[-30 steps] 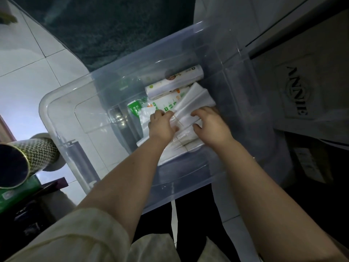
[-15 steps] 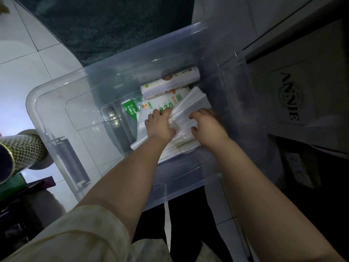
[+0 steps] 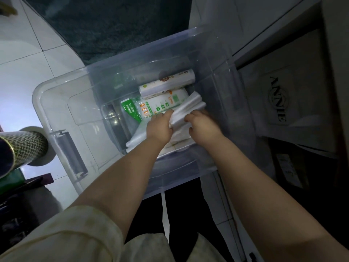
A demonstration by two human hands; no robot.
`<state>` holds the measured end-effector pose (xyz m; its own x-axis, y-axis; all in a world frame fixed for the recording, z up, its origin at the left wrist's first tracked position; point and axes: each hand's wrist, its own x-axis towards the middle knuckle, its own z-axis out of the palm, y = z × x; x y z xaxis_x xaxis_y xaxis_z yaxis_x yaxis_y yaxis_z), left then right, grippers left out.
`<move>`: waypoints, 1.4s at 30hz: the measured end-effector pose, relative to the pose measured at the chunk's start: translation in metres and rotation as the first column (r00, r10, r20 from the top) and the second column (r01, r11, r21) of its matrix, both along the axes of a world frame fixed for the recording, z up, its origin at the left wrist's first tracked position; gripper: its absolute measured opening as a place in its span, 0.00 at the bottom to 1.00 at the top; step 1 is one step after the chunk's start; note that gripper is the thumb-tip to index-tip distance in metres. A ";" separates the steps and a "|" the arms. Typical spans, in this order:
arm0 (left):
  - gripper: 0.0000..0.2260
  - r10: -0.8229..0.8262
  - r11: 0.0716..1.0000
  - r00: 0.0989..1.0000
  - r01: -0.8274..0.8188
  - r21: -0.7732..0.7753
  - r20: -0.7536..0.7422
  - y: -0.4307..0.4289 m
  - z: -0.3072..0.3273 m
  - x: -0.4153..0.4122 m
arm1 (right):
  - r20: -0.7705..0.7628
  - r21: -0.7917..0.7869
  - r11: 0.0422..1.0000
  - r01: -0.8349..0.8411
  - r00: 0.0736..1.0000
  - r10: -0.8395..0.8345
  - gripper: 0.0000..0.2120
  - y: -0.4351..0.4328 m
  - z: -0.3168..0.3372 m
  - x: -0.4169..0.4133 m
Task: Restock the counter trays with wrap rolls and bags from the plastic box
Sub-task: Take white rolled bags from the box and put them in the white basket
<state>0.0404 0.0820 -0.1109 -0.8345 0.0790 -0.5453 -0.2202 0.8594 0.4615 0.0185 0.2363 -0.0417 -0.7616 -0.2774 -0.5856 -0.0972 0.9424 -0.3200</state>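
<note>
A clear plastic box (image 3: 62, 110) stands on the tiled floor below me. Inside lie a white wrap roll (image 3: 167, 84), a printed white pack with orange and green marks (image 3: 162, 104), a green-ended pack (image 3: 131, 110) and a bundle of clear plastic bags (image 3: 188, 108). My left hand (image 3: 160, 126) and my right hand (image 3: 203, 125) both reach into the box and grip the bundle of bags between them. More white bags (image 3: 137, 138) lie under my left wrist.
A dark rug (image 3: 113, 25) lies beyond the box. A patterned green cylinder (image 3: 20, 148) juts in at the left. At the right stands a cupboard with a bag marked ANNIE (image 3: 278, 99). The box has a grey latch handle (image 3: 70, 152).
Both hands have closed tighter on the bag bundle, gathering it into a narrower bunch. The view has shifted slightly; the box stays put.
</note>
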 end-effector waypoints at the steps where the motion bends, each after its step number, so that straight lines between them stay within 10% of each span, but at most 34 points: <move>1: 0.27 0.010 1.000 1.000 -0.010 -0.016 -0.029 -0.004 0.010 0.000 | -0.024 -0.022 1.000 -0.013 1.000 0.012 0.18 -0.001 0.009 -0.001; 18: 0.25 -0.263 0.939 0.879 0.138 -0.315 -0.398 -0.036 0.289 -0.024 | -0.498 -0.054 0.991 -0.119 0.864 0.077 0.10 0.022 0.246 0.017; 33: 0.27 -0.678 0.720 0.388 0.524 -0.456 -0.624 -0.001 0.415 -0.018 | -0.764 -0.075 0.920 0.385 0.571 -0.301 0.05 0.015 0.338 0.135; 42: 0.23 -0.683 0.479 0.017 0.766 -0.429 -0.730 0.126 0.474 0.063 | -0.797 0.021 0.695 0.718 0.432 -0.422 0.10 0.056 0.395 0.294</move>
